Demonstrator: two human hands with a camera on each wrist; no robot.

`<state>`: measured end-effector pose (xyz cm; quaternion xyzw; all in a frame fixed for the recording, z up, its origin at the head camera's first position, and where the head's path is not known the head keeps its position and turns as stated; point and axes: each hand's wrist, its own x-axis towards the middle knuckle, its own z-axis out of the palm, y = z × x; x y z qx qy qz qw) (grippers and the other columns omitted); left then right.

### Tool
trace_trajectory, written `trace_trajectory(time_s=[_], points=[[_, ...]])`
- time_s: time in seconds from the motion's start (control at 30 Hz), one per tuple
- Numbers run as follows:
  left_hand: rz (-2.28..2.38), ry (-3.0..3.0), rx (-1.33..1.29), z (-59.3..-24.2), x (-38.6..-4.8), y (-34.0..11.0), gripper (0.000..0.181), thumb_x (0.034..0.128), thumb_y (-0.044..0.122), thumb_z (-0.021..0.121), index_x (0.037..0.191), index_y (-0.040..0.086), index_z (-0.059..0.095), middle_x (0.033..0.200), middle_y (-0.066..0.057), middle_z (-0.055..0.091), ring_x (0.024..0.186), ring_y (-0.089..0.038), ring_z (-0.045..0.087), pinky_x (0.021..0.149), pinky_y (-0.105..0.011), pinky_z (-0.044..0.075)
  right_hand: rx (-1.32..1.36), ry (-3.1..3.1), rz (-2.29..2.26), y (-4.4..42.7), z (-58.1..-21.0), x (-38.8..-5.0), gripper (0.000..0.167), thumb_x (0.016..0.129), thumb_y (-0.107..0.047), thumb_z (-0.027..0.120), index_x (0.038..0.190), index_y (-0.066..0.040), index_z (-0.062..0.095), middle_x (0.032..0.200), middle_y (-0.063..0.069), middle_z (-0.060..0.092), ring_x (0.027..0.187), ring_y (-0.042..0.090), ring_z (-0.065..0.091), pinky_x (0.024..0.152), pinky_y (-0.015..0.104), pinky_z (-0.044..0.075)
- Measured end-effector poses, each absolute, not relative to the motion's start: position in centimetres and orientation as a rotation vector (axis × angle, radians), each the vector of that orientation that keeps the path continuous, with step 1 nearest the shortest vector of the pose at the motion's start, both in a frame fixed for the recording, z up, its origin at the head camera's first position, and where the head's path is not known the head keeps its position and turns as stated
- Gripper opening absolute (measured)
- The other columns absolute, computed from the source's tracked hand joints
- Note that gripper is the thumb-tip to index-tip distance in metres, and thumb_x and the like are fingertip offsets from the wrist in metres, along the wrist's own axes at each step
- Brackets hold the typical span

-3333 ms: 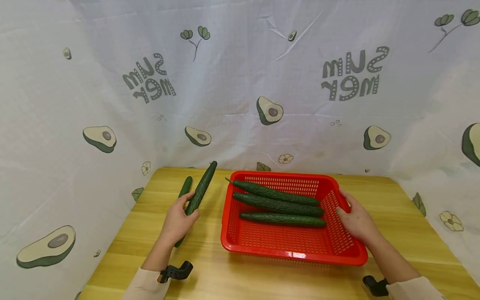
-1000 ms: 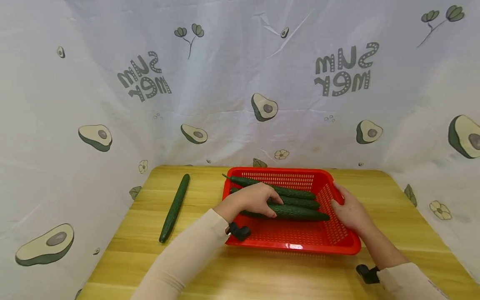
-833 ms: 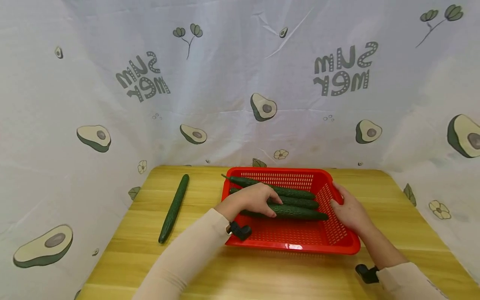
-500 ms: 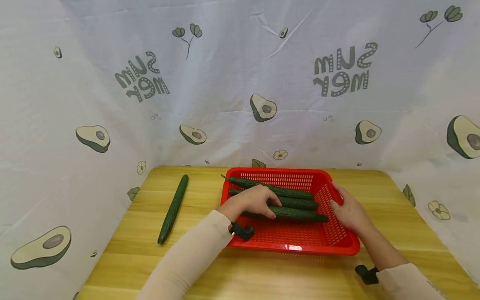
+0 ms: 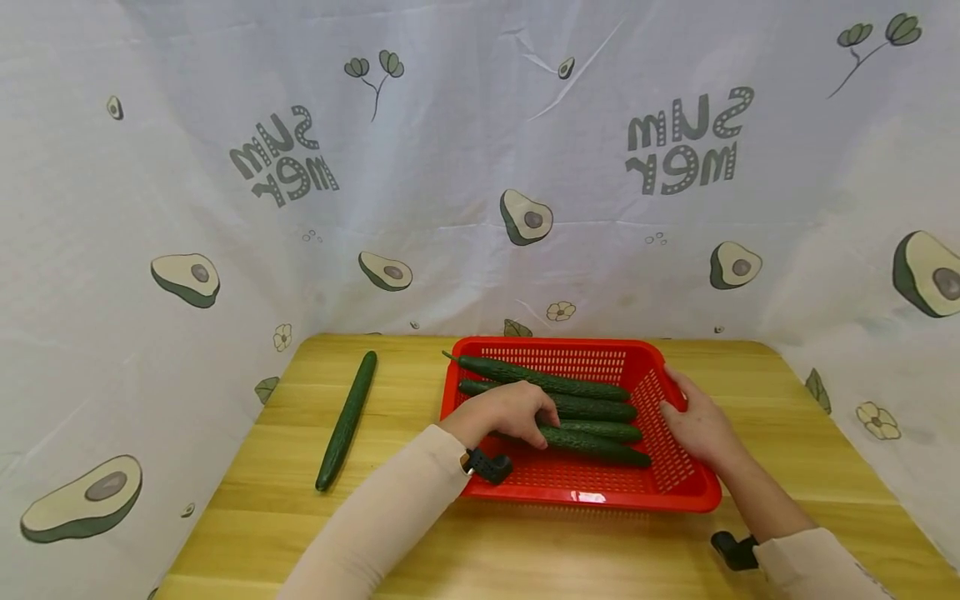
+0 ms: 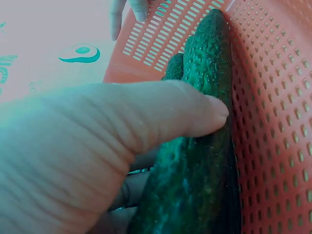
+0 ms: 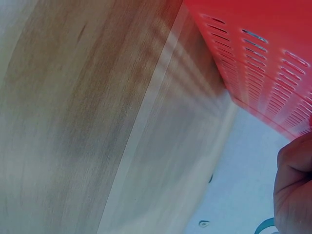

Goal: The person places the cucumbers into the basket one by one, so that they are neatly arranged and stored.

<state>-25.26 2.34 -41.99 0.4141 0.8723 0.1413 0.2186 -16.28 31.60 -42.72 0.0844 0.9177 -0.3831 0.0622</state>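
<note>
A red perforated plastic basket (image 5: 577, 498) stands on the table with several green cucumbers (image 5: 592, 407) lying side by side in it. My left hand (image 5: 513, 408) reaches over its left side and grips the frontmost cucumber (image 5: 600, 448), whose left part the hand hides. In the left wrist view the thumb lies across the top of that cucumber (image 6: 212, 53), with fingers bent down its other side. My right hand (image 5: 701, 427) holds the basket's right rim, thumb inside; the right wrist view catches only part of this hand (image 7: 295, 187) beside the basket wall (image 7: 253, 63).
One more cucumber (image 5: 348, 421) lies alone on the wooden table (image 5: 247, 500), left of the basket. Behind the table and along both sides hangs a white cloth (image 5: 442, 167) printed with avocados. Black cameras are strapped to both wrists.
The left hand carried a cucumber from the table on the left into the basket. Since half a second ago it has shifted that cucumber slightly toward the front, uncovering the one behind. The right hand stays put.
</note>
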Motion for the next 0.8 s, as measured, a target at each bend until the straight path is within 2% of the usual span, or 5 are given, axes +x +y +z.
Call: trace_trajectory(time_s=[0.27,0.5,0.8], points=[[0.366,2.424,1.108,-42.29,-25.04,2.37,0.023,0.0840,0.029,0.085,0.104,0.023,0.078,0.103,0.008,0.072,0.087,-0.005,0.061,0.079,-0.023,0.053,0.276,2.745,-1.168,31.61,-42.85,-16.14,0.070,0.108,-0.024,0.041,0.166,-0.012,0.004,0.147,0.043,0.037,0.074,0.019,0.069,0.062,0.037,0.059],[0.362,2.448,1.074,-42.27,-25.09,2.33,0.018,0.0860,0.029,0.084,0.101,0.021,0.078,0.097,0.008,0.072,0.083,-0.004,0.061,0.075,-0.023,0.053,0.267,2.743,-1.181,31.72,-42.91,-16.31,0.070,0.108,-0.025,0.041,0.166,-0.014,0.003,0.148,0.043,0.037,0.074,0.020,0.068,0.062,0.037,0.059],[0.368,2.500,1.000,-42.33,-25.06,2.71,0.028,0.0772,0.031,0.091,0.100,0.021,0.079,0.089,0.010,0.073,0.078,-0.004,0.063,0.075,-0.023,0.054,0.264,2.754,-1.171,31.80,-42.82,-16.40,0.070,0.108,-0.025,0.041,0.166,-0.013,0.003,0.147,0.043,0.037,0.074,0.020,0.068,0.062,0.037,0.058]])
